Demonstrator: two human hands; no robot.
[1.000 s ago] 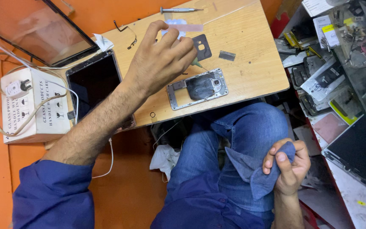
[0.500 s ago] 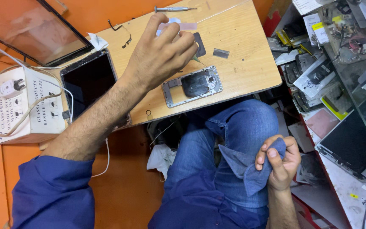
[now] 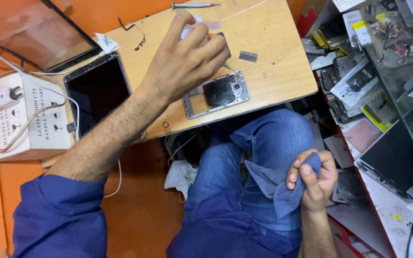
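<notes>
Left hand (image 3: 187,59) has slid toward the table's (image 3: 283,71) near edge | fingers pinch a thin tool over the opened phone (image 3: 217,93) | right hand (image 3: 311,179) stays clenched on blue cloth (image 3: 273,188) at my knee.

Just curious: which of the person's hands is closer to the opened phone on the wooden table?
The left hand. It hovers just above and beside the opened phone on the table. The right hand is down by the knee, gripping a blue cloth.

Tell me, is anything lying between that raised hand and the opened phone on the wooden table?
Nothing visible. The left hand hovers just above the opened phone, a thin tool tip poking from its fingers toward it. The small grey plate lies off to the side.
</notes>
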